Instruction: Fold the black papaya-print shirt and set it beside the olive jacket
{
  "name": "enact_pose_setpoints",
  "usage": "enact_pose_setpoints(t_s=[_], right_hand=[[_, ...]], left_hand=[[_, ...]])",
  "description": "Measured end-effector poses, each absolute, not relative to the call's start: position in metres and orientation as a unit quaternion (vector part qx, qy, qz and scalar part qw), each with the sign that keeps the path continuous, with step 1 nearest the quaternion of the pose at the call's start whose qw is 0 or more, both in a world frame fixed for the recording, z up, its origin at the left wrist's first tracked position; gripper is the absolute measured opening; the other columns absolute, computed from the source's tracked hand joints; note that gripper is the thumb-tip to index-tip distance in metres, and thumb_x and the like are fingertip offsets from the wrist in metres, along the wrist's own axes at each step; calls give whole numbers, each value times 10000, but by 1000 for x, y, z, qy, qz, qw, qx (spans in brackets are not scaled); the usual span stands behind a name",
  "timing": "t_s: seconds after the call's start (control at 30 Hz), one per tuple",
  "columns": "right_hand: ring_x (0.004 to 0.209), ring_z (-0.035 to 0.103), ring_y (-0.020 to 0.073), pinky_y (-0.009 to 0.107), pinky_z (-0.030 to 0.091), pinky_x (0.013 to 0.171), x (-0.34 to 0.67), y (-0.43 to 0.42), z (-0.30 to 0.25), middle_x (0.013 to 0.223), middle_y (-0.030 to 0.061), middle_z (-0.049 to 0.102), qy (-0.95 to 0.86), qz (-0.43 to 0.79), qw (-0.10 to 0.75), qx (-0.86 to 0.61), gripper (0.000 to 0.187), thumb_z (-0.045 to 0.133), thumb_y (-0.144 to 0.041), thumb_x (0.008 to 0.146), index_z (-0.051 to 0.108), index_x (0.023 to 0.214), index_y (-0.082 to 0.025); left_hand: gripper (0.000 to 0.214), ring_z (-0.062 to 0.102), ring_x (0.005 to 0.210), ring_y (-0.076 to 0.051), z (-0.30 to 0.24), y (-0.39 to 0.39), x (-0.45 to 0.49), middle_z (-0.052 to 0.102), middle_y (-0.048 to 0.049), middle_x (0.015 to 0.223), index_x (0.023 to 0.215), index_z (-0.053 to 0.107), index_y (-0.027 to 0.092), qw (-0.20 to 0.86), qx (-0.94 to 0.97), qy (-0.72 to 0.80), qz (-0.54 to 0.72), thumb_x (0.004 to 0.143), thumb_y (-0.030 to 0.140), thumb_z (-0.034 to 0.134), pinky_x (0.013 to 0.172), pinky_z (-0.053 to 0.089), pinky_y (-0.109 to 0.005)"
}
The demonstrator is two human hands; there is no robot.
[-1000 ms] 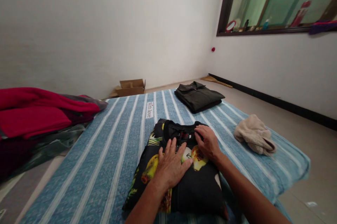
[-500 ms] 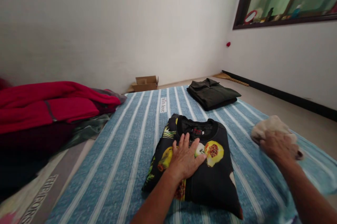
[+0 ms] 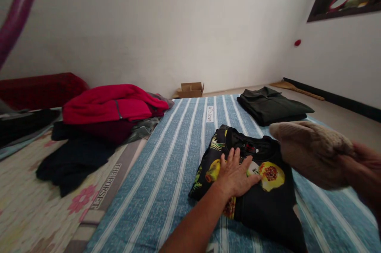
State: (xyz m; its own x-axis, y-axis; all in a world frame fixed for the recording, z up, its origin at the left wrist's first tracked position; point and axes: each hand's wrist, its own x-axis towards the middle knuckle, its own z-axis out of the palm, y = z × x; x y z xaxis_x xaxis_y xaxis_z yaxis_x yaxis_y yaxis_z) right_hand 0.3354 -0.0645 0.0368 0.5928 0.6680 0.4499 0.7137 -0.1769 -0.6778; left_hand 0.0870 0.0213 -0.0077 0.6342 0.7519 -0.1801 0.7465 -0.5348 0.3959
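Observation:
My left hand [image 3: 236, 175] lies flat with spread fingers on a folded black top [image 3: 264, 213] printed with yellow and green fruit. The top's round neckline faces away from me. At the right, my right hand [image 3: 361, 165] grips a beige, soft knitted cloth [image 3: 309, 152] by its near end, raised above the bed. Its exact kind I cannot make out. Behind the fruit-print top, a folded dark garment with a collar [image 3: 270, 106] rests near the far edge of the blue striped sheet [image 3: 166, 165].
On the left are a heap with a red garment [image 3: 95, 106], dark navy clothing [image 3: 77, 161] and a flowered cover [image 3: 26, 205]. A cardboard box [image 3: 190, 90] sits by the wall. A purple tube [image 3: 22, 3] crosses the upper left corner.
The view has swung left, showing more of the clothes heap. My right hand has lifted the beige cloth off the sheet. My left hand stays on the fruit-print top.

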Motion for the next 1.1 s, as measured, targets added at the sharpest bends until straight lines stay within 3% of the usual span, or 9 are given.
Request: enact_pose_setpoints(t_s=[0.1,0.27,0.4,0.63,0.9,1.1], right_hand=[[645,608,224,295,450,519,317,-62,52,668,25,634,-442,3,473,-763,334,504,-328,658,673,927,-226],[681,581,216,296,423,586,331,-78,64,739,53,643,-458,-166,365,-794,313,475,-290,704,667,930,-189],[783,584,241,310,405,608,352,-108,64,941,60,649,-394,-240,262,-848,450,489,-275,735,586,1175,-261],[743,581,292,327,370,538,381,-145,53,874,100,614,-266,-190,60,-943,436,394,-297,833,546,1240,-324],[839,592,336,399,417,610,413,-169,27,984,176,603,-199,-124,11,-972,450,324,-304,854,557,1237,-277],[783,593,287,373,401,622,435,-161,-16,930,146,609,-258,-66,-4,-964,401,364,-227,824,642,1110,-275]], left_hand=[[707,-12,1399,-277,-10,25,89,85,-75,1538,1422,252,328,212,877,431,12,825,705,229,1079,30,-563],[672,34,1399,-280,-16,35,93,131,-74,1533,1417,268,330,172,886,431,15,842,677,236,1074,69,-557],[663,62,1398,-278,-19,40,95,163,-85,1525,1413,285,322,147,893,426,17,849,668,246,1069,99,-552],[645,102,1393,-284,-20,41,97,188,-98,1517,1409,308,300,116,895,431,11,863,639,254,1062,132,-555],[627,123,1390,-278,-20,44,99,206,-106,1511,1404,326,286,96,898,429,6,872,614,277,1061,155,-538],[617,128,1389,-285,-18,44,99,204,-103,1512,1406,322,286,98,897,430,5,875,598,291,1061,151,-543]])
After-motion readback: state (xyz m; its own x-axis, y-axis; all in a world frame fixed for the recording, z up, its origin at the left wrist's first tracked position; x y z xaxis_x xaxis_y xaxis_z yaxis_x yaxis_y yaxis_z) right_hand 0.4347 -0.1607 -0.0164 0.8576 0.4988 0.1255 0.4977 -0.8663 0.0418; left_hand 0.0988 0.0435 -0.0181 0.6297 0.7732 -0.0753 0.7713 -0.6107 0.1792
